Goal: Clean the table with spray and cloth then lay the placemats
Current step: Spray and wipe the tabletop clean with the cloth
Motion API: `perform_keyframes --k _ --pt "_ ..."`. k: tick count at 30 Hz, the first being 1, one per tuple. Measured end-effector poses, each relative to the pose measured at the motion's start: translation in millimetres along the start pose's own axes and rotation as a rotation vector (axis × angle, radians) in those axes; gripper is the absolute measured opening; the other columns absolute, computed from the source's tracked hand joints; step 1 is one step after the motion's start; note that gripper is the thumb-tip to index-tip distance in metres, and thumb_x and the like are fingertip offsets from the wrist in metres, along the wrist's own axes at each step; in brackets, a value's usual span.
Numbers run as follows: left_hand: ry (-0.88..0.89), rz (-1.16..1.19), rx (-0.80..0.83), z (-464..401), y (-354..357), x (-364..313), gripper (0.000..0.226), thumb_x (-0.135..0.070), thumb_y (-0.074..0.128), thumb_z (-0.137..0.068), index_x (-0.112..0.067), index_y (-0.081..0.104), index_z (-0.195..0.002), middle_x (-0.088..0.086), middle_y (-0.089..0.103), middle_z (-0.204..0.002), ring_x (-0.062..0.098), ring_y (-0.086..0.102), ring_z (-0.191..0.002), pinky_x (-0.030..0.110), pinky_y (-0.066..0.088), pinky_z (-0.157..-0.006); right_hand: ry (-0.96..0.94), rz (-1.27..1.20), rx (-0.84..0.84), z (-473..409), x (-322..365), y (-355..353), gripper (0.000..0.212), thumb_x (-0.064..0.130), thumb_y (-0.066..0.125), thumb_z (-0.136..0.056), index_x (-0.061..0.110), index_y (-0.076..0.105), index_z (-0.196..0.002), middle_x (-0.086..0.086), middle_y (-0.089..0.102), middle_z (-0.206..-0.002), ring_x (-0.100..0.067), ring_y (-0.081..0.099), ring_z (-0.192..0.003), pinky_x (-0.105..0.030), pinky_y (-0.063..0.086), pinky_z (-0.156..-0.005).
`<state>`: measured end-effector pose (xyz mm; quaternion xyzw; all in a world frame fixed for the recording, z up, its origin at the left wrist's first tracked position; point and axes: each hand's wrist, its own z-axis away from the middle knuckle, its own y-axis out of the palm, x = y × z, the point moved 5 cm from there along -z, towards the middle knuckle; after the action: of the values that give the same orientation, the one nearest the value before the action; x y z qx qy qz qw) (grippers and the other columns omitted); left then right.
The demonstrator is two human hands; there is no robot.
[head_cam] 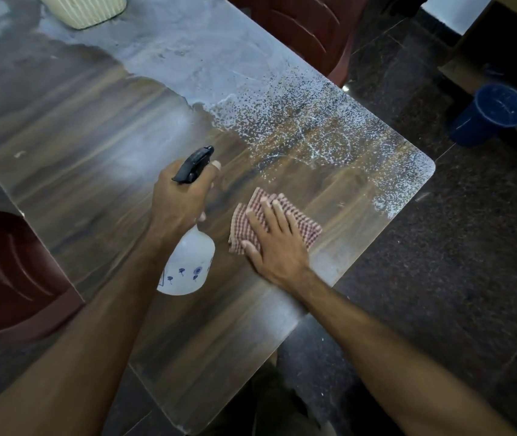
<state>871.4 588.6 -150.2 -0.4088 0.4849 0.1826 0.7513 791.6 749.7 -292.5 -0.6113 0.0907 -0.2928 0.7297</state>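
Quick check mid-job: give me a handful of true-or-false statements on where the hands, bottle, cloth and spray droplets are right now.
1. The left hand holds the white plastic spray bottle with black trigger head. True.
2. The right hand lies flat on the red-and-white checked cloth. True.
3. The cloth sits in the blue plastic bucket. False: it lies on the wood-grain table; the bucket stands on the floor.
4. Spray droplets cover the table's far right part. True.
5. Placemats are already laid. False: none are visible.
6. The spray bottle stands upright on the table. False: it is held tilted in the left hand's grip.
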Motion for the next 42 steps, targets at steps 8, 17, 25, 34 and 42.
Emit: perform_keyframes --k 8,17,25,34,42 --pt "0.010 0.056 0.033 4 -16 6 0.038 -0.038 0.062 -0.093 -0.002 0.063 -0.102 0.021 0.068 -0.090 0.018 0.050 -0.037 0.025 0.042 -0.046 0.041 -0.002 -0.037 -77 -7 -23 0.067 0.061 0.018 -0.101 0.029 0.006 -0.159 -0.008 -0.003 -0.166 -0.025 -0.006 -0.153 -0.044 -0.005 -0.122" --pt "-0.024 0.040 -0.017 -3 -20 11 0.027 -0.037 0.060 -0.096 -0.010 0.064 -0.098 0.014 0.069 -0.093 0.013 0.050 -0.036 0.026 0.043 -0.044 0.032 0.020 -0.054 -87 -24 -29 0.066 0.057 0.023 -0.100 0.027 0.013 -0.158 -0.008 0.006 -0.166 -0.027 0.004 -0.153 -0.046 0.003 -0.124" --pt "-0.112 0.069 -0.067 -17 21 -10 0.040 -0.036 0.058 -0.098 -0.004 0.063 -0.121 0.004 0.068 -0.089 0.009 0.049 -0.036 0.021 0.043 -0.043 0.157 0.025 -0.052 -115 -129 -61 0.070 0.062 0.018 -0.099 0.025 0.014 -0.158 -0.011 0.007 -0.166 -0.030 0.003 -0.153 -0.050 0.005 -0.123" --pt "-0.133 0.103 -0.046 -24 77 -38 0.032 -0.038 0.059 -0.097 -0.011 0.065 -0.114 0.005 0.069 -0.089 0.013 0.050 -0.035 0.023 0.040 -0.043 -0.135 0.016 0.003 -68 -104 -43 0.068 0.060 0.016 -0.098 0.028 0.010 -0.158 -0.009 0.002 -0.166 -0.027 0.001 -0.153 -0.048 0.005 -0.124" --pt "-0.096 0.122 0.003 -25 110 -57 0.012 -0.036 0.059 -0.097 -0.025 0.063 -0.096 0.011 0.065 -0.091 0.013 0.049 -0.036 0.021 0.040 -0.041 0.147 0.064 -0.043 -60 -221 -64 0.070 0.063 0.016 -0.098 0.029 0.009 -0.159 -0.008 0.000 -0.167 -0.027 0.000 -0.153 -0.047 0.000 -0.122"
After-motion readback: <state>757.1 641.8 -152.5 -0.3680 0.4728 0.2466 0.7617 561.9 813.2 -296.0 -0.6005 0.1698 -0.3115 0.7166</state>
